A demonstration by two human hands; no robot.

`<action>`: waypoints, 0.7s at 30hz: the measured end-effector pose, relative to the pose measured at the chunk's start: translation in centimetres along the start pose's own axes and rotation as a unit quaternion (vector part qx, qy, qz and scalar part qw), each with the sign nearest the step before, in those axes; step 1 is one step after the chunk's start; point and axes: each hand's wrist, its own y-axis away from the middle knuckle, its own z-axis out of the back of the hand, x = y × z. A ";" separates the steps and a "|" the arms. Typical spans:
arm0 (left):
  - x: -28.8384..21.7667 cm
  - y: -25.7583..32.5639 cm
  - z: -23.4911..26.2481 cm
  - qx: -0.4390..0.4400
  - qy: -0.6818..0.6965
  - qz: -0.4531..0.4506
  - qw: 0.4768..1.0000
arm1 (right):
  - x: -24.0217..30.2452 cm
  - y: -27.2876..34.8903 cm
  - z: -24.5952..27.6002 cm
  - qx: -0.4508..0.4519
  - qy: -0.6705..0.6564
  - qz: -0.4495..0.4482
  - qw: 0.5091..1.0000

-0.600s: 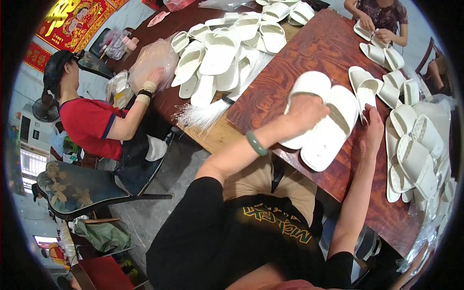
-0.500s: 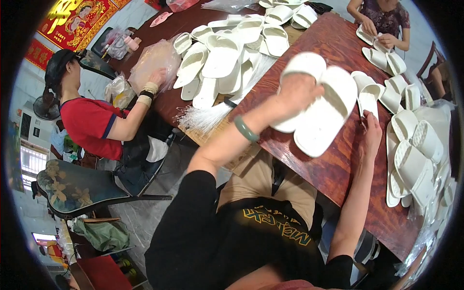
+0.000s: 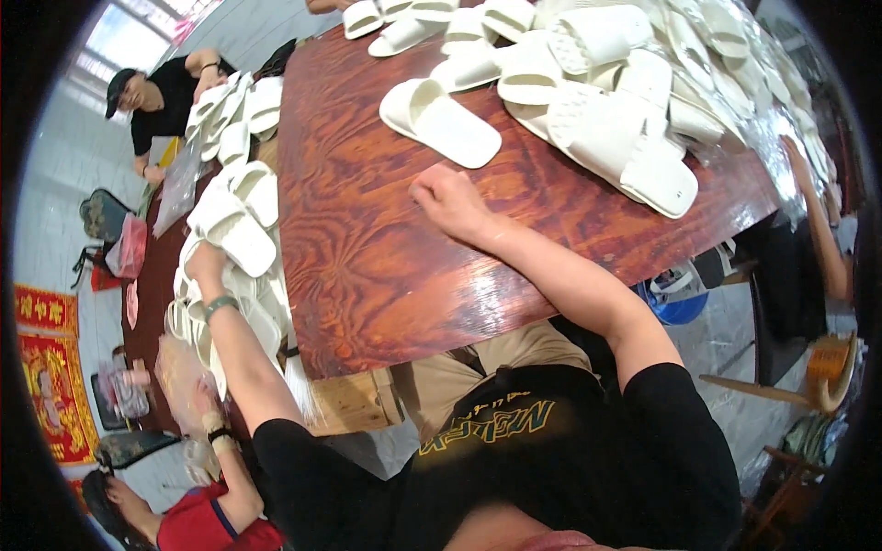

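Your left hand [image 3: 206, 266] is at centre left, in among the pile of white, wide-strapped, open-toed slippers [image 3: 243, 241], past the left edge of the glossy red-brown wood-grain table [image 3: 367, 285]; fingers partly hidden, can't tell if it grasps one. Your right hand [image 3: 452, 204], loosely clenched mid-frame, is just below a single white slipper [image 3: 457, 134]. Wood grain runs from it to the left and lower edges, room to move; white slipper heap [image 3: 588, 133] crowds upper right.
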 end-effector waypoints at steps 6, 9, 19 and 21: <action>1.1 1.0 0.6 -0.095 -0.031 -0.005 0.995 | 3.3 0.7 1.2 0.021 0.065 0.159 0.985; 5.9 0.7 0.9 -0.113 0.060 -0.025 0.991 | 8.4 0.9 6.2 -0.006 0.085 0.247 0.965; 2.1 13.2 9.8 -0.255 0.610 -0.173 0.730 | -7.4 -7.6 30.3 -0.224 0.226 0.038 0.947; -4.0 18.7 12.3 -0.101 0.564 -0.248 0.781 | -8.4 -9.5 29.9 -0.049 0.102 -0.092 0.989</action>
